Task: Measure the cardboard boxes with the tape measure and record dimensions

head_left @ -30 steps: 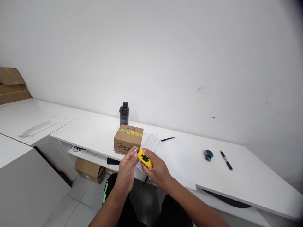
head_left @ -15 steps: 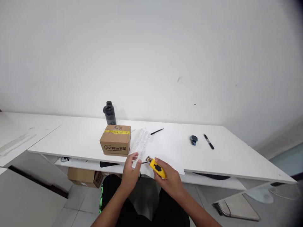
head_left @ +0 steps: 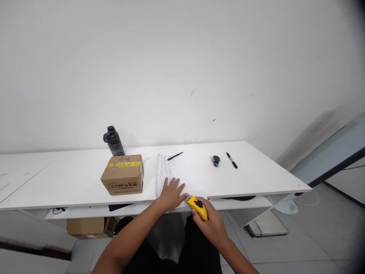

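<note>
My left hand [head_left: 171, 194] lies flat with fingers spread on a sheet of paper [head_left: 163, 171] covered in dense dark writing at its left part. In my right hand [head_left: 209, 220] is a yellow utility knife [head_left: 197, 207] with a black slider, its metal tip pointing up and left, close to my left thumb at the desk's front edge. Whether the tip touches the paper I cannot tell. Past my left fingers a thin black pen [head_left: 175, 156] rests on the paper.
Left of the paper stands a taped cardboard box [head_left: 122, 176], with a dark water bottle [head_left: 114, 141] behind it. Towards the right of the white desk [head_left: 256, 179] lie a watch [head_left: 216, 160] and a marker [head_left: 232, 160]. Another carton [head_left: 85, 227] sits below the desk.
My left hand has moved from the paper's near edge to lie flat on it. The utility knife has shifted right and slightly down, beside my left thumb. The camera view has turned to the right.
</note>
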Demonstrator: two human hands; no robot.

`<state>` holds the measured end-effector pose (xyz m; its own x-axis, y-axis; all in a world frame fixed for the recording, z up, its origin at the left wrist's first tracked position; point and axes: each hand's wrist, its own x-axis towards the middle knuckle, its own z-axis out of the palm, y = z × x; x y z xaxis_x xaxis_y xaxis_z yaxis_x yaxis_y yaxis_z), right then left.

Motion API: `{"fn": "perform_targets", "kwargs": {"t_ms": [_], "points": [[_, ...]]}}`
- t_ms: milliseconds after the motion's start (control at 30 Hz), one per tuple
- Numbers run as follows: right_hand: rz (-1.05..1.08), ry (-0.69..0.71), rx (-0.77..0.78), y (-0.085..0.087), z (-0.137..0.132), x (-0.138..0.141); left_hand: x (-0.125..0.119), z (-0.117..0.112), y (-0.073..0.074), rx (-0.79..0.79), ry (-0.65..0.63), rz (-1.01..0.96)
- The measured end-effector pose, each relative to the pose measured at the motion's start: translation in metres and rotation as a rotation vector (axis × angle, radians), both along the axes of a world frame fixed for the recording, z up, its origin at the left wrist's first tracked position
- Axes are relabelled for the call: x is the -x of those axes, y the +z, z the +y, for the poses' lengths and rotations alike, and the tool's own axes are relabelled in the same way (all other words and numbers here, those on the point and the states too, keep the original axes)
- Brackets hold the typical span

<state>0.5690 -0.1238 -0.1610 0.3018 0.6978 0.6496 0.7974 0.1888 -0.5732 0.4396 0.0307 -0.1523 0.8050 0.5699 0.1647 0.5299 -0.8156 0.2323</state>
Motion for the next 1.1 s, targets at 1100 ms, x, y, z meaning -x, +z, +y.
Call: {"fn": "perform_targets", "kwargs": {"t_ms": [1100], "points": [[0.895, 0.177, 0.798, 0.060, 0.142, -0.165, 0.044, 0.054, -0.001, 0.599, 0.557, -0.674]]}}
